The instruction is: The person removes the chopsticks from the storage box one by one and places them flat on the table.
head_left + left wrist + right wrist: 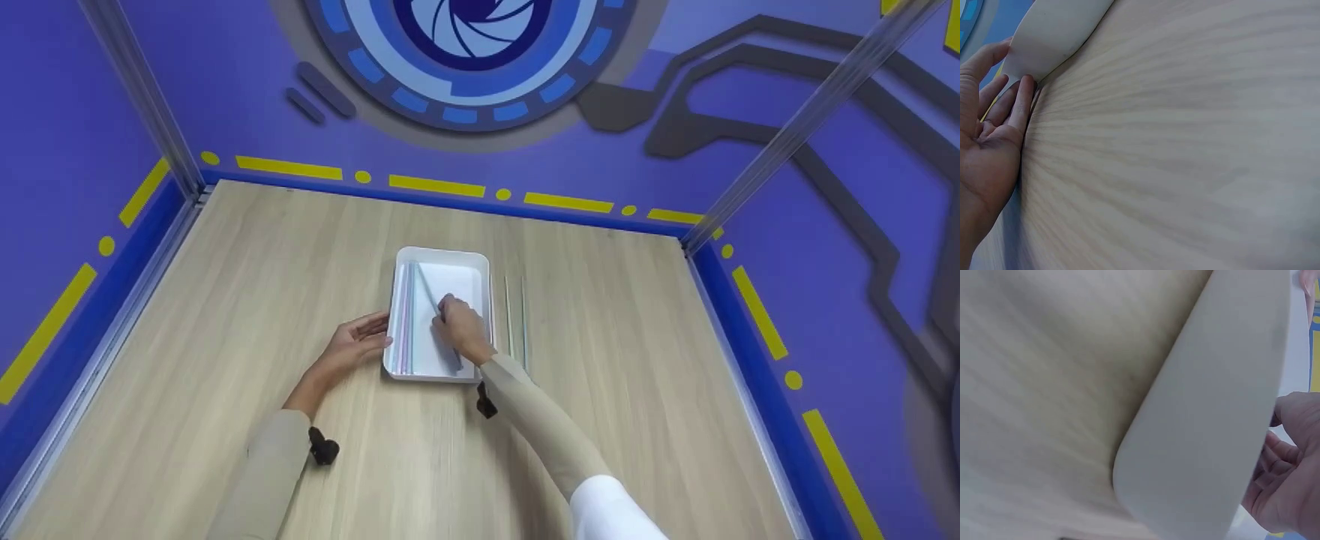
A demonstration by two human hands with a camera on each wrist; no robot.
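A white rectangular tray [456, 276] sits on the wooden table. Several pastel straws [409, 322] lie lengthwise along its left side. Over the tray, my right hand [461, 328] pinches a greyish-blue straw [427, 286], which slants across the inside. The right wrist view shows this hand [1292, 467] past the tray's outer wall [1202, 405], its fingertips hidden behind the rim. My left hand [349, 346] is at the tray's left wall, fingers extended and touching it. In the left wrist view, the fingers of that hand [988, 140] reach the white wall [1053, 34].
Two more thin straws, a pale one [509, 315] and a bluish one [525, 322], lie on the table just right of the tray. Blue panels [225, 90] with yellow marks border the wooden tabletop [630, 337] at the back and sides.
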